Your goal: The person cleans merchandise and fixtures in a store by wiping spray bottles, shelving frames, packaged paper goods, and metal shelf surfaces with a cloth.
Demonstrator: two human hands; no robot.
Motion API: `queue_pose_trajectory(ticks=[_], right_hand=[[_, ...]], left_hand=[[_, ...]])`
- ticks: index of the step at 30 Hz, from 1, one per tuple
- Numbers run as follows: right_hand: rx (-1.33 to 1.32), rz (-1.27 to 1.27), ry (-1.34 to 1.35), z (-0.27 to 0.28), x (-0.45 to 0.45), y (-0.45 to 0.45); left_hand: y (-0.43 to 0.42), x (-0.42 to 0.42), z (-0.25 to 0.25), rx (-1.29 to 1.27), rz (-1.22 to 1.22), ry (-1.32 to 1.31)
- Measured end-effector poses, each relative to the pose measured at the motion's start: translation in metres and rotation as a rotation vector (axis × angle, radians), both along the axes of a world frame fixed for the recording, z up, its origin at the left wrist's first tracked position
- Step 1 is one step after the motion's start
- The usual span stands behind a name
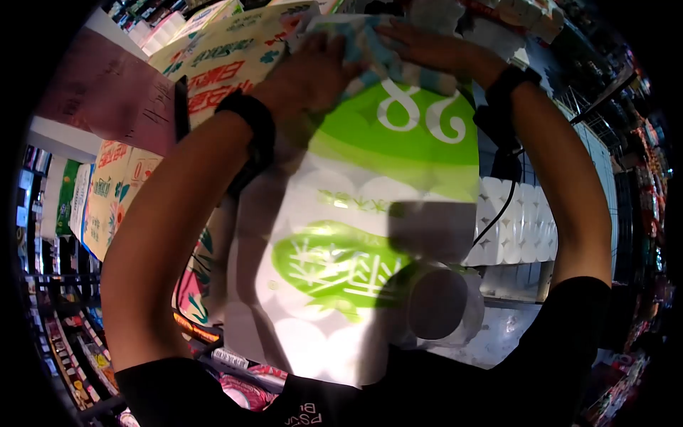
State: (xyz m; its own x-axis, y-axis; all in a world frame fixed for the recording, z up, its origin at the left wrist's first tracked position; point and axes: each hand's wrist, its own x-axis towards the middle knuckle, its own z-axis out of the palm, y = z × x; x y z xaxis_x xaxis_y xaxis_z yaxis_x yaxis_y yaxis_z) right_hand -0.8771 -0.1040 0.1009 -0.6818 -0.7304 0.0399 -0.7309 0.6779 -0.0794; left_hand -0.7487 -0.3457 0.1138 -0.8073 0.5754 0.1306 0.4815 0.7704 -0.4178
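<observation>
A large plastic-wrapped pack of toilet rolls (320,203), white with green print, stands upright before my chest. Across its far top end lies a rumpled blue-and-white cloth (370,53). My left hand (313,75) rests at the cloth's left side, fingers spread and somewhat blurred, the thumb reaching onto the fabric. From the other side my right hand (423,46) lies over the cloth, its fingers stretched out to the left. Part of the cloth is hidden under both hands. A dark shadow falls on the pack's lower right.
Printed cream cartons (220,64) are stacked along the left, with a pink handwritten sign (114,92) in front. More wrapped paper rolls (516,220) stand at right, where a black cord (504,210) hangs. Stocked shelves (71,349) line the lower left.
</observation>
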Motion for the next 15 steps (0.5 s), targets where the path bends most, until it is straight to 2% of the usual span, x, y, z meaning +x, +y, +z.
queue_pose_trajectory(ticks=[2,4,6,8,10,11,12,13,15], right_hand=[[-0.057,0.002,0.054,-0.013,-0.009,0.001],[0.103,0.003,-0.041,0.023,0.008,-0.014],[0.150,-0.033,-0.146,0.033,0.024,-0.014],[0.166,0.041,-0.152,0.042,0.043,-0.011],[0.093,0.039,-0.280,0.065,0.087,-0.008],[0.138,0.036,-0.258,0.065,0.100,-0.008],[0.185,0.030,-0.233,0.064,0.109,-0.008],[0.228,0.116,-0.177,0.041,0.094,-0.012],[0.155,0.165,-0.217,0.054,0.144,0.005]], left_hand=[[-0.006,-0.008,-0.006,0.005,-0.015,-0.006],[-0.012,-0.008,-0.009,0.010,-0.026,-0.014],[-0.022,-0.006,-0.009,-0.113,-0.114,0.041],[-0.035,-0.013,-0.017,0.100,-0.093,-0.093],[-0.018,0.027,0.006,0.271,0.143,-0.295],[-0.023,0.038,0.012,0.161,-0.005,-0.316],[-0.025,0.049,0.014,0.249,0.010,-0.395],[-0.018,0.069,0.021,0.300,0.071,-0.442],[-0.009,0.111,0.039,0.374,0.164,-0.550]])
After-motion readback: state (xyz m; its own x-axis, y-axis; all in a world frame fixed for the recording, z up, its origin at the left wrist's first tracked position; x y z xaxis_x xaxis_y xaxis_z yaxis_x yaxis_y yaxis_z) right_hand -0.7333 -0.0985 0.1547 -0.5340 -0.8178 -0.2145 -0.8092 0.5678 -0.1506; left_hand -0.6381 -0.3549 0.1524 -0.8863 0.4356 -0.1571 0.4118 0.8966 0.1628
